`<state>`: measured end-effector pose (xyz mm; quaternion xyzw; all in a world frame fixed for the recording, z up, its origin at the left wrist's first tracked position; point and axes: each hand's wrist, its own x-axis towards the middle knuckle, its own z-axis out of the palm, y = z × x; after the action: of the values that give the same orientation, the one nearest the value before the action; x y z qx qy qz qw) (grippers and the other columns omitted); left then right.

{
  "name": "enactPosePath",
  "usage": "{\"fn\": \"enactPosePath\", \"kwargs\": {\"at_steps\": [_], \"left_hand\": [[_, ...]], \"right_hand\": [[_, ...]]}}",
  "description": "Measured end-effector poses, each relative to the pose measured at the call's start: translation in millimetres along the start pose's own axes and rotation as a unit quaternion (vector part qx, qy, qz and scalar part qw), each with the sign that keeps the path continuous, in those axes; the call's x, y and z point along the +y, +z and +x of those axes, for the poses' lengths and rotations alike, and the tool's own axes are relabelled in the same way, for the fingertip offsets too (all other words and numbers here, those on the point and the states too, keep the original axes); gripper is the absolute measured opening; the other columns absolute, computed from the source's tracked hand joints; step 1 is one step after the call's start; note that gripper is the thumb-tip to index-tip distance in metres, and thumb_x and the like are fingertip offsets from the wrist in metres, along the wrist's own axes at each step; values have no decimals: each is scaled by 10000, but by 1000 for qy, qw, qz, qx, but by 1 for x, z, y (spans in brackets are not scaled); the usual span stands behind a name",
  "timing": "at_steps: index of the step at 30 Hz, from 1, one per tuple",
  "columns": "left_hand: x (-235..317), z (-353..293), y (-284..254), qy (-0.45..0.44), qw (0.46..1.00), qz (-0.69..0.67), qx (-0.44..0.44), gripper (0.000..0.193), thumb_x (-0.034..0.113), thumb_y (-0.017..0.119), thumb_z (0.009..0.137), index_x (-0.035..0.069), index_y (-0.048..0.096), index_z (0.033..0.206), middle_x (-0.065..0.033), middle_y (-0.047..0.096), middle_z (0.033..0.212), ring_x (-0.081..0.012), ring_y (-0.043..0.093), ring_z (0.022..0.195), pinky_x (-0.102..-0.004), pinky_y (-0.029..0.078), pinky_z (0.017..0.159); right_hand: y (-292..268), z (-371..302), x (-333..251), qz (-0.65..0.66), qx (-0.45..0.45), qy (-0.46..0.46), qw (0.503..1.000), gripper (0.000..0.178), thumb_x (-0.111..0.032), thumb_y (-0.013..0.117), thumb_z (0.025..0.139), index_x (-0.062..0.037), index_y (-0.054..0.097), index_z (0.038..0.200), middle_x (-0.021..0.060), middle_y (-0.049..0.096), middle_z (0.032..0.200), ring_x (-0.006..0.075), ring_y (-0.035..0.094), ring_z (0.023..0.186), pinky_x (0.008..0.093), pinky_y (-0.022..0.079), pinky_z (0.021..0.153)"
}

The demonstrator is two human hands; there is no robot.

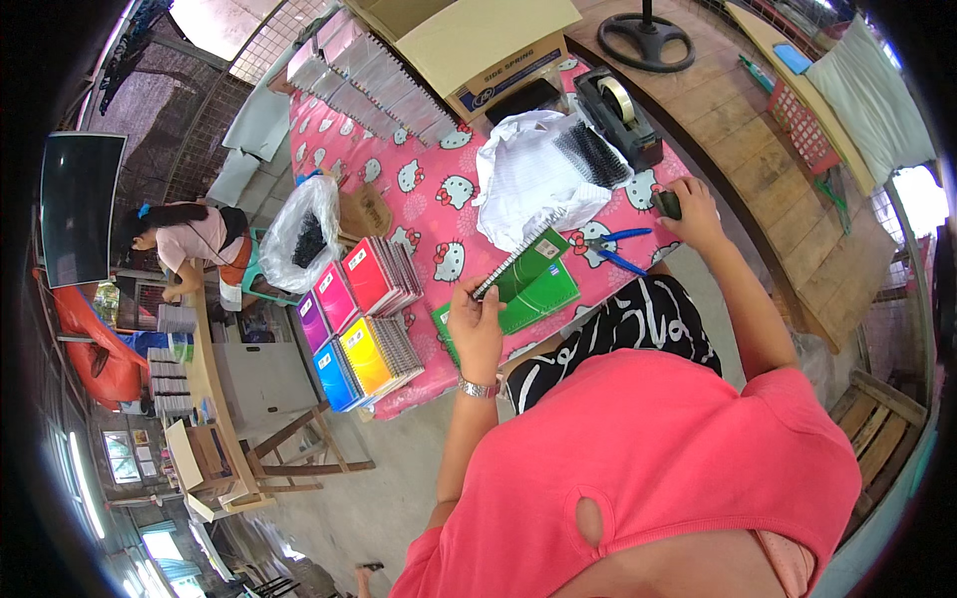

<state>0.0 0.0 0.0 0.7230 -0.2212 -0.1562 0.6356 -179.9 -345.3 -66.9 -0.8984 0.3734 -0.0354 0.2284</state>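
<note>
Left hand (476, 324) wrapped around the lower end of a green spiral-bound notebook (525, 264), lifted on a tilt just above the pink cartoon-cat tablecloth (419, 189), wire spine facing up-left. Right hand (691, 207) closed around a small dark object (668, 204) at the tablecloth's right edge, can't tell what it is. Flat on the tablecloth right under the held notebook, another green notebook (543, 296). Blue-handled pliers (616, 249) lying on the tablecloth between the 2 hands, just right of the held notebook. Crumpled white plastic bag (528, 174) with black wire spirals (590, 154) sticking out, sitting on the tablecloth just beyond the notebook. Black tape dispenser (620, 115) with a clear roll near the tablecloth's far right corner. Fanned stacks of coloured notebooks (364, 319), red, magenta, purple, blue and yellow, at the tablecloth's near left end. Clear plastic bag (304, 234) of dark bits just beyond those stacks. Cardboard box (488, 50) at the tablecloth's far end. Another person in a pink top (189, 239) well off to the left of the tablecloth, bent over a wooden bench.
</note>
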Motion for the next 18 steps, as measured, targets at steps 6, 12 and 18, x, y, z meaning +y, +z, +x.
{"fn": "enactPosePath", "kwargs": {"at_steps": [6,12,18], "left_hand": [[5,-9,-1,-14,998,-32,53,225,47,615,954,-57,551,1143,-94,629,993,-126,630,745,-246,528,664],[-3,-8,-1,-24,999,-4,45,203,54,633,950,-49,587,1119,-66,631,978,-110,637,744,-229,511,636],[-11,-13,-2,10,998,-37,46,221,36,639,940,-63,595,1133,-74,648,947,-126,655,747,-257,538,670]], "right_hand": [[34,-42,-54,-45,211,-216,952,472,-410,765,741,-110,628,1080,117,552,1128,324,483,1143,493,367,942],[53,-47,-62,-90,83,-254,959,319,-378,724,792,-81,653,885,113,547,1095,282,491,1087,461,360,929],[27,-63,-98,385,23,-171,907,193,-215,673,880,-34,609,856,174,582,1251,321,546,1137,411,415,950]]}}
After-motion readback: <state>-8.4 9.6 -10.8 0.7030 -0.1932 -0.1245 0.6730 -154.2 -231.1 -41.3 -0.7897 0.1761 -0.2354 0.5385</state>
